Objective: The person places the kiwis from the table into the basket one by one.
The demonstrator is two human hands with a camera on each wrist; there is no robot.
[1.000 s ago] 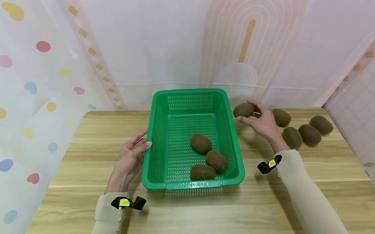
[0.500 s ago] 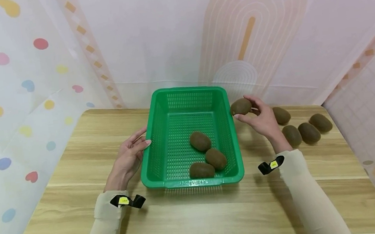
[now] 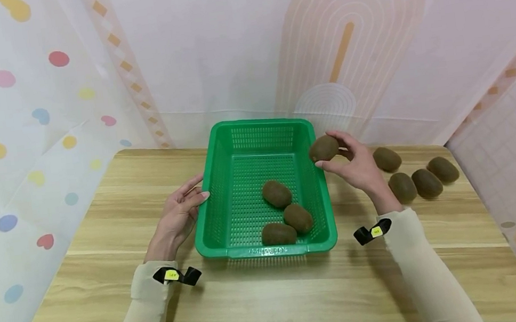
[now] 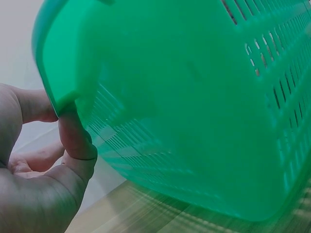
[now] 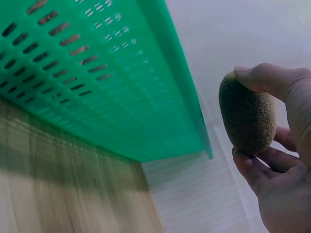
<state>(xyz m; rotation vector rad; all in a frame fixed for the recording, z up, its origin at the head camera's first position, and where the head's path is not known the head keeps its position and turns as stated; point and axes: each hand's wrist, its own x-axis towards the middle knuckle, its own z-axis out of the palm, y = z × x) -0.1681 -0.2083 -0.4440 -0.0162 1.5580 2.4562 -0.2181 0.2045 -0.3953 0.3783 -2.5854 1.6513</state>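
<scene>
A green plastic basket (image 3: 259,171) stands in the middle of the table, with three brown kiwis (image 3: 298,218) on its floor toward the near right corner. My left hand (image 3: 177,214) pinches the basket's left rim between thumb and fingers; the left wrist view shows fingers curled beneath the rim (image 4: 58,97). In my right hand (image 3: 355,168) a kiwi (image 3: 323,148) is held between thumb and fingertips, overlapping the basket's right rim in the head view. The right wrist view shows this kiwi (image 5: 248,114) raised beside the basket's outer wall (image 5: 121,82).
Several more kiwis (image 3: 427,183) lie on the wooden table (image 3: 275,304) to the right, behind the right forearm. A patterned cloth (image 3: 224,47) hangs along the back and both sides of the table.
My right hand has moved left with the kiwi, from beside the basket to its right rim. The left hand and the basket have stayed in place.
</scene>
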